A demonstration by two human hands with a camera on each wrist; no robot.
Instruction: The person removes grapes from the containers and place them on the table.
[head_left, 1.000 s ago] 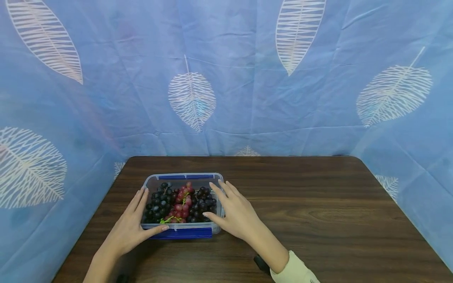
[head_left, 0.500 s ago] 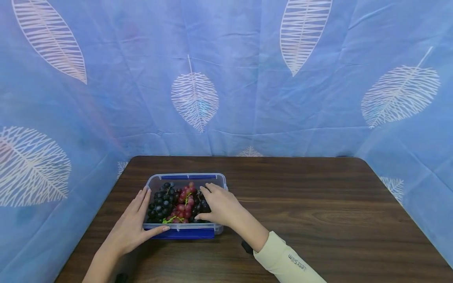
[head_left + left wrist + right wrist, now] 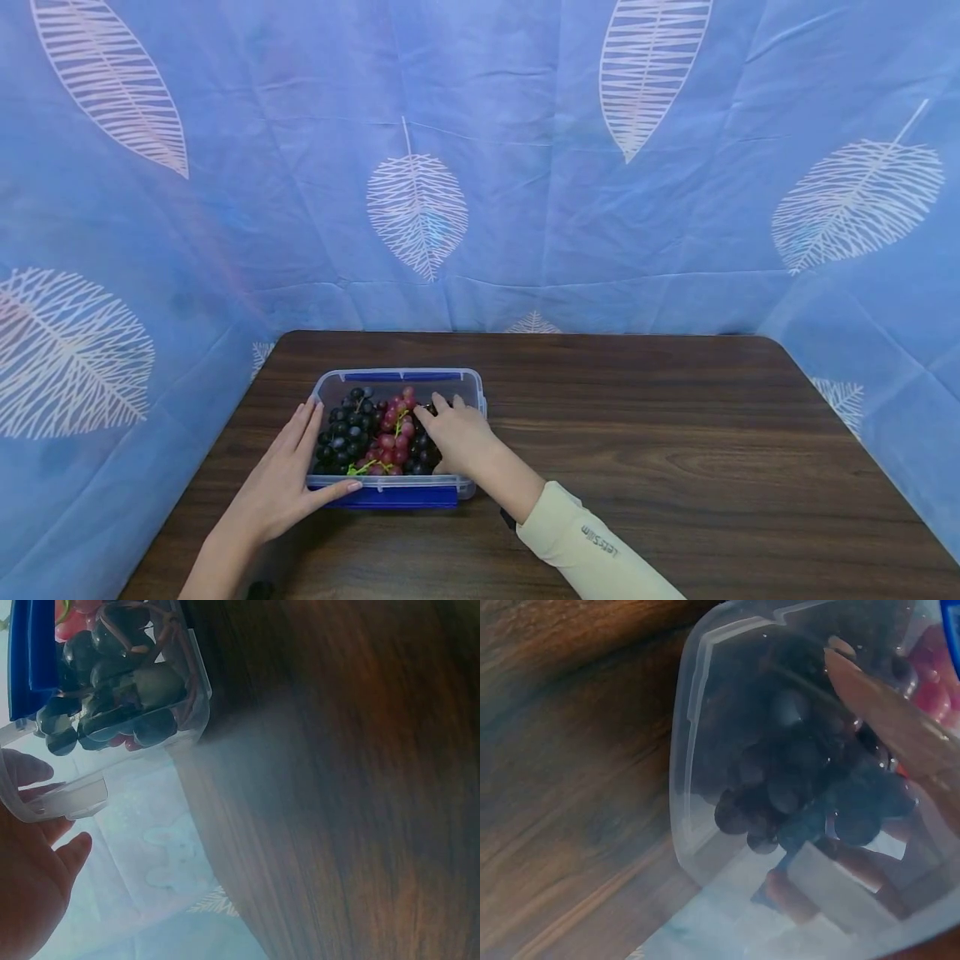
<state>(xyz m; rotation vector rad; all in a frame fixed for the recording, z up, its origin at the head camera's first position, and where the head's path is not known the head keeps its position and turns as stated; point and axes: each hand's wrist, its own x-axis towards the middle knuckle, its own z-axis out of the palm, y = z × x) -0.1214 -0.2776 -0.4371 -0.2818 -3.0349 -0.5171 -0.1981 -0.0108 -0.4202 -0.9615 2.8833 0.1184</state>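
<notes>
A clear plastic food container (image 3: 352, 481) with blue latches holds grapes, at the left of the table. Black grapes (image 3: 345, 435) fill its left part and red grapes (image 3: 388, 442) with green stems the middle. My left hand (image 3: 273, 487) rests against the front left corner, fingers straight along the left side and thumb on the front rim. My right hand (image 3: 467, 437) reaches inside at the right end. Through the wall, the right wrist view shows its thumb and fingers on opposite sides of a bunch of dark grapes (image 3: 787, 772), which the hand partly hides in the head view.
The brown wooden table (image 3: 637, 450) extends to the right of the container. Behind it hangs a blue cloth (image 3: 510, 208) printed with white leaves. In the left wrist view, the container's blue latch (image 3: 31, 664) hangs out from its side.
My right hand has moved left from the container's right edge and down into it, onto the dark grapes. My left hand has stayed at the corner. The head view has shifted slightly.
</notes>
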